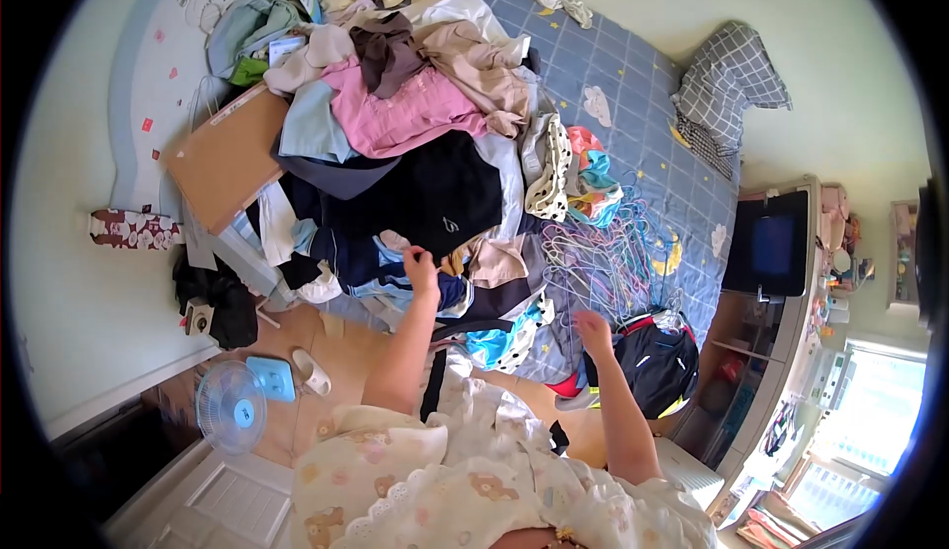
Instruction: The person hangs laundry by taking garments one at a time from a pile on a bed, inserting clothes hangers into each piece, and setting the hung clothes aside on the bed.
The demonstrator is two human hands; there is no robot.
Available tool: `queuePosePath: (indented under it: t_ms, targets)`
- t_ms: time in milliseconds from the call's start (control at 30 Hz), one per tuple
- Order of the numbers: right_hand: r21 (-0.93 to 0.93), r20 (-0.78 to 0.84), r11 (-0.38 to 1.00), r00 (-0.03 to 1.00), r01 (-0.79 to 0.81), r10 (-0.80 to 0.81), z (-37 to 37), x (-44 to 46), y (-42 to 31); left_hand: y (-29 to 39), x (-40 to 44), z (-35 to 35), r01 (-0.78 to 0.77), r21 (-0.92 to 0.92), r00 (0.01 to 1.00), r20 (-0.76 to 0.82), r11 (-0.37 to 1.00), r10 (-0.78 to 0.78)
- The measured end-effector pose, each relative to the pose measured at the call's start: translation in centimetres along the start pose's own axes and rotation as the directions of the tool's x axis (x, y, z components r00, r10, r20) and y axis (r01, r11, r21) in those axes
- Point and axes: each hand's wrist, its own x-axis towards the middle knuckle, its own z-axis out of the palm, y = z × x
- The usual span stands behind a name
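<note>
My left hand (422,270) is over the near side of a big clothes heap, its fingers closed; whatever they hold, if anything, is too small to make out. Just beyond it lies a black garment (435,193) with a small light mark, and beside it a beige piece of cloth (499,262). My right hand (593,334) has its fingers curled together at the near edge of a tangle of thin coloured hangers (608,262). What it grips, if anything, does not show clearly. A black backpack-like item (657,363) lies close to its right.
The heap covers much of the bed (633,75), with a pink garment (405,114) on top and a cardboard box (227,159) at its left. A fan (232,409) and a slipper (311,372) are on the floor. A checked pillow (732,84) lies at the far right.
</note>
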Motion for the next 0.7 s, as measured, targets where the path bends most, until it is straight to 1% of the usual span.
queuePosePath:
  t_ms: [33, 67, 100, 133, 167, 200, 233, 267, 300, 333, 367, 400, 433, 467, 500, 533, 567, 600, 633, 667, 700]
  targets:
    - [-0.015, 0.022, 1.0, 0.999, 0.026, -0.025, 0.7, 0.4, -2.9, 4.2, -1.4, 1.2, 0.079, -0.158, 0.995, 0.07, 0.984, -0.069]
    - [-0.031, 0.044, 0.998, 0.998, 0.048, -0.046, 1.7, 0.4, -6.5, 9.5, -3.7, 2.1, 0.171, -0.302, 0.98, 0.148, 0.938, -0.131]
    - [-0.134, 0.066, 0.982, 0.99, 0.132, -0.124, 3.0, 0.9, -8.8, 12.1, -4.6, 2.4, 0.195, -0.304, 0.947, 0.305, 0.933, -0.099]
    - [-0.232, 0.098, 0.948, 0.975, 0.217, -0.2, 4.5, 1.6, -10.6, 14.3, -5.4, 2.7, 0.216, -0.302, 0.89, 0.451, 0.928, -0.06]
    - [-0.213, 0.11, 0.923, 0.946, 0.321, -0.304, 6.8, 3.7, -9.0, 16.8, -6.8, 3.2, 0.231, -0.267, 0.818, 0.574, 0.936, -0.038]
    - [-0.083, 0.131, 0.962, 0.96, 0.261, -0.249, 8.3, 1.8, -16.3, 18.9, -8.5, 3.7, 0.271, -0.254, 0.748, 0.663, 0.929, -0.037]
    - [-0.165, 0.1, 0.847, 0.863, 0.505, -0.495, 10.6, 2.4, -17.7, 21.0, -10.5, 4.2, 0.264, -0.212, 0.701, 0.712, 0.941, -0.036]
    - [-0.159, 0.05, 0.799, 0.812, 0.581, -0.581, 12.5, 1.6, -21.1, 22.8, -12.7, 4.6, 0.253, -0.168, 0.651, 0.758, 0.953, -0.039]
    - [-0.166, 0.022, 0.792, 0.805, 0.588, -0.593, 14.2, 1.1, -23.4, 24.1, -15.2, 4.7, 0.238, -0.114, 0.647, 0.76, 0.965, -0.07]
    - [-0.098, -0.031, 0.74, 0.741, 0.666, -0.671, 15.6, 0.8, -25.5, 25.3, -17.6, 4.7, 0.22, -0.06, 0.645, 0.758, 0.974, -0.099]
    - [-0.087, -0.026, 0.726, 0.727, 0.682, -0.686, 17.4, 2.1, -24.8, 26.2, -19.4, 4.2, 0.261, -0.036, 0.564, 0.817, 0.965, -0.122]
    - [-0.074, -0.024, 0.716, 0.716, 0.694, -0.697, 19.0, 3.3, -23.9, 25.8, -19.7, 3.8, 0.232, -0.112, 0.472, 0.882, 0.966, -0.011]
    - [0.282, -0.09, 0.698, 0.742, 0.658, -0.664, 18.5, 2.2, -25.6, 27.1, -20.2, 3.3, 0.065, -0.125, 0.475, 0.876, 0.99, 0.08]
    - [0.217, -0.135, 0.815, 0.844, 0.537, -0.52, 19.0, 3.2, -25.0, 28.7, -20.8, 2.9, -0.099, -0.138, 0.459, 0.872, 0.985, 0.169]
    - [0.205, -0.172, 0.799, 0.824, 0.566, -0.539, 17.9, 3.1, -25.5, 31.2, -21.2, 2.3, -0.411, -0.035, 0.465, 0.851, 0.911, 0.242]
    - [0.181, -0.203, 0.783, 0.802, 0.595, -0.562, 16.0, 2.8, -26.3, 32.6, -20.2, 1.5, -0.4, 0.082, 0.5, 0.854, 0.913, 0.143]
    - [0.163, -0.207, 0.791, 0.804, 0.59, -0.557, 13.9, 2.5, -26.7, 34.5, -20.2, 0.9, -0.423, 0.087, 0.442, 0.889, 0.902, 0.122]
    - [0.14, -0.211, 0.799, 0.806, 0.585, -0.553, 11.6, 2.0, -27.1, 35.0, -18.5, 0.2, -0.515, 0.101, 0.374, 0.92, 0.851, 0.117]
    - [0.218, -0.117, 0.823, 0.851, 0.525, -0.512, 9.0, 1.5, -27.7, 36.1, -17.8, -0.2, -0.693, 0.113, 0.286, 0.949, 0.712, 0.128]
    - [0.29, -0.019, 0.843, 0.884, 0.453, -0.468, 6.7, 0.9, -28.3, 36.5, -16.7, -0.6, -0.804, 0.181, 0.288, 0.952, 0.567, 0.104]
    - [0.226, -0.016, 0.805, 0.828, 0.549, -0.56, 4.8, 0.5, -29.0, 36.8, -16.3, -0.6, -0.89, 0.21, 0.281, 0.952, 0.406, 0.124]
